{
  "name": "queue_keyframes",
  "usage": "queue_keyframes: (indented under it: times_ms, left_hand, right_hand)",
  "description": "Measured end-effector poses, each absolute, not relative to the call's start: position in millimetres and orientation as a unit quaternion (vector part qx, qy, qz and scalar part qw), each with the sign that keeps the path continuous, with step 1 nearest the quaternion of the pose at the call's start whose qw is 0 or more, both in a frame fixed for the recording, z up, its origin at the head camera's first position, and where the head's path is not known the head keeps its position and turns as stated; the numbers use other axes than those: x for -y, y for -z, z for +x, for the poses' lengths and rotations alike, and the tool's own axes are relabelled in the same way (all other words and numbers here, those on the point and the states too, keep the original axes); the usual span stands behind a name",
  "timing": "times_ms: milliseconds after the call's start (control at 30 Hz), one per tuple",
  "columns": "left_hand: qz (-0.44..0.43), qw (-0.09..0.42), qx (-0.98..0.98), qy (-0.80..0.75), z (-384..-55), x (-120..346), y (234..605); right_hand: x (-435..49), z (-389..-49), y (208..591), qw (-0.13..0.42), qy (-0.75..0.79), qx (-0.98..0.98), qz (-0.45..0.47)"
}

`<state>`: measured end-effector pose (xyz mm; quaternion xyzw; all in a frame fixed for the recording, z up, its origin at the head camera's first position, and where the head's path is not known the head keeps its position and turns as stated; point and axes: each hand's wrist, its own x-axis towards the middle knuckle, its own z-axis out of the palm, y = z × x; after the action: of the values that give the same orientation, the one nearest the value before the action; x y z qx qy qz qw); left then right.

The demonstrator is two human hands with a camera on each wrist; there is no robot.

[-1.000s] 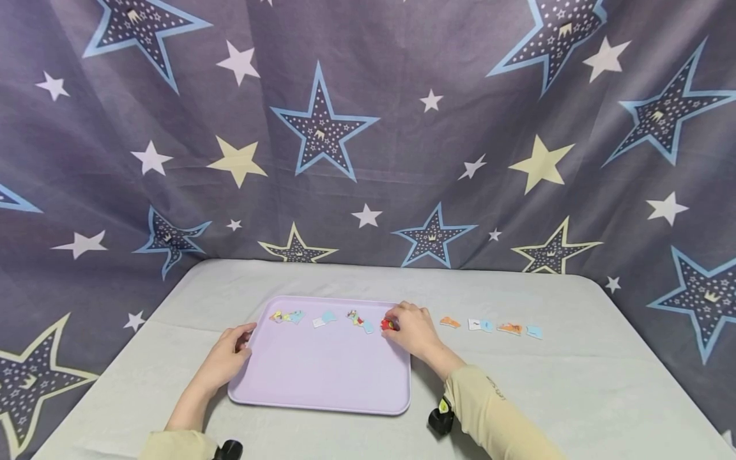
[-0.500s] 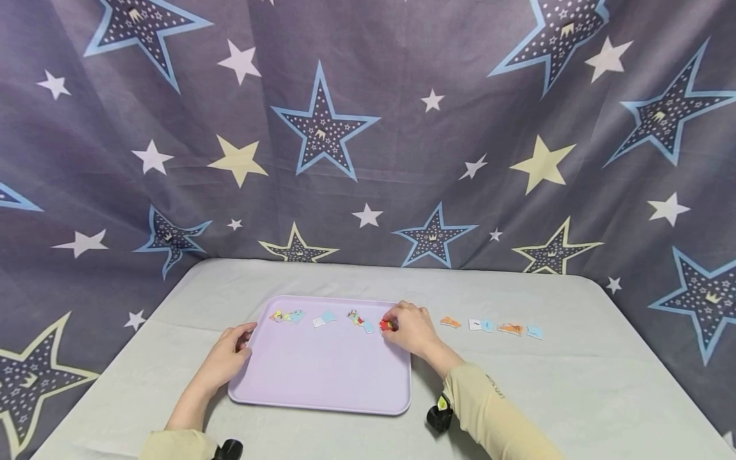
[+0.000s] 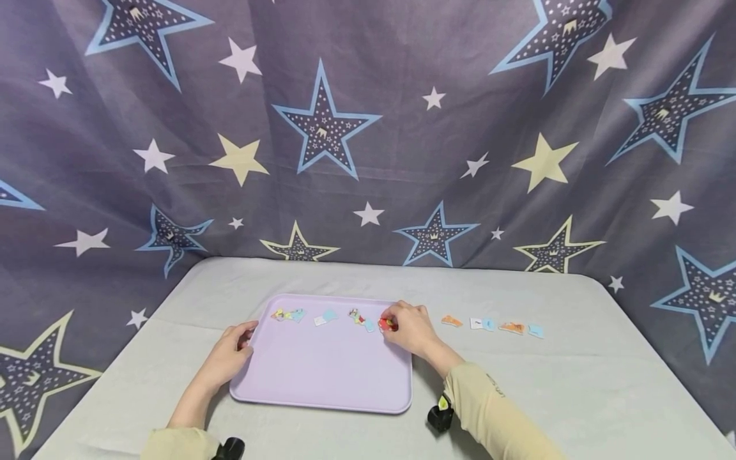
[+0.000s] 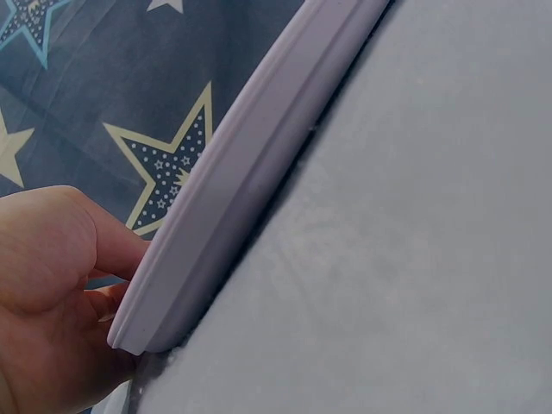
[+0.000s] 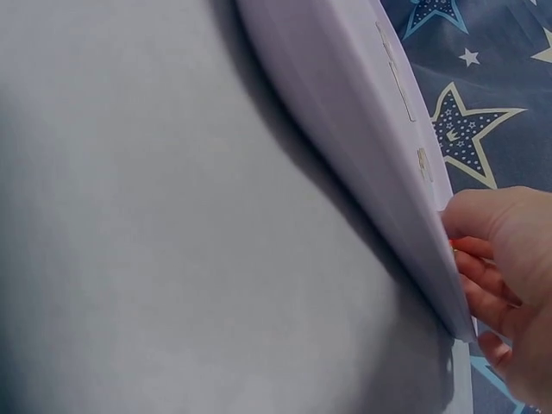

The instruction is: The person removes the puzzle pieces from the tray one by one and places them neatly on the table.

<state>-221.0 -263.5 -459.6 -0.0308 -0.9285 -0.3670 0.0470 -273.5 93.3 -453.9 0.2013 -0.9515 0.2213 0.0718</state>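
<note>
A: And here we are at the tray (image 3: 322,370), where the right hand (image 3: 413,326) has its fingers nearly closed, pinching what looks like a small red piece (image 3: 386,324) by the far right corner!

B: My read is a placing step: this one looks to be joining the row along the tray's far side, just beside the red-and-blue pair (image 3: 361,319). Further left come the white-and-blue pair (image 3: 326,317) and the yellow-and-blue group (image 3: 287,315).

A: And the left hand (image 3: 229,354)?

B: At the left rim, fingers bent, steadying it, I'd guess. Whether they grip or merely touch, I can't tell; the rim hides the tips in the left wrist view.

A: So what does the next move call for?

B: A gentle nudge into line, then a clean release (thin pieces, easily dragged along by a fingertip). Over on the table (image 3: 575,383), the orange and blue pieces (image 3: 512,328) lie to the tray's right.

A: Tough viewing, though!

B: Very. The right hand covers much of the red piece, its print is unreadable, and the right wrist view gives only a speck of red. Lying flat or slightly raised? Impossible to say.
</note>
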Motion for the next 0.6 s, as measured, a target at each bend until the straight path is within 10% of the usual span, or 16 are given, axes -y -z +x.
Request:
queue_keyframes:
  times_ms: [600]
  left_hand:
    - [-0.031, 0.046, 0.928, 0.368, -223.0, 265.2, 462.4]
  right_hand:
    - [-129.2, -270.3, 446.1, 0.126, -0.256, 0.936, 0.205]
